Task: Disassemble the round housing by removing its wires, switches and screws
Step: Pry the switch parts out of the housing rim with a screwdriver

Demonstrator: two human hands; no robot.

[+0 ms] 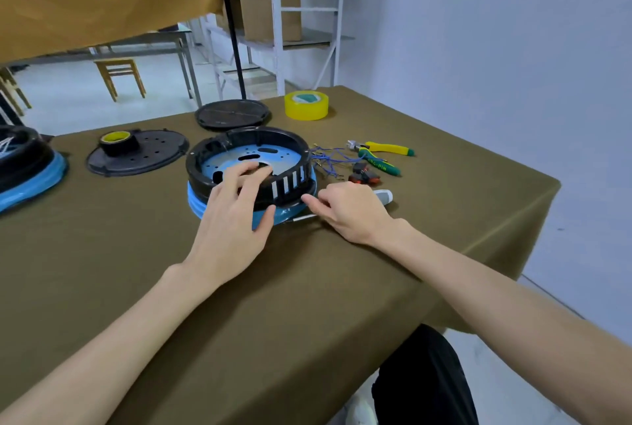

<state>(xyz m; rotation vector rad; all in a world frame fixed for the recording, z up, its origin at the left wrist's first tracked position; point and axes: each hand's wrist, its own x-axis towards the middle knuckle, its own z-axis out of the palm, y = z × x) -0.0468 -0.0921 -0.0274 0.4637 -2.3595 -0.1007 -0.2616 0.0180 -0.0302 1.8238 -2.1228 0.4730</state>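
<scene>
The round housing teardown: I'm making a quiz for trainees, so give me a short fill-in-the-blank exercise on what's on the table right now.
1. The left hand rests on the rim of the round ____.
2. The right hand holds a ____ with a grey handle and a metal shaft.
3. The loose blue wires lie on the table beside the yellow-handled ____.
4. The black tape roll sits on a perforated black ____.

Missing words: housing; screwdriver; pliers; plate

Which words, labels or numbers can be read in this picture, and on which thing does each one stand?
"NG·DIN": on the green handle of the pliers; the first letters are hidden, so the brand is incomplete.
Cardboard boxes on the shelf: dark printed marks, too blurred to read.
Yellow tape roll: green core label, no legible text.
</scene>
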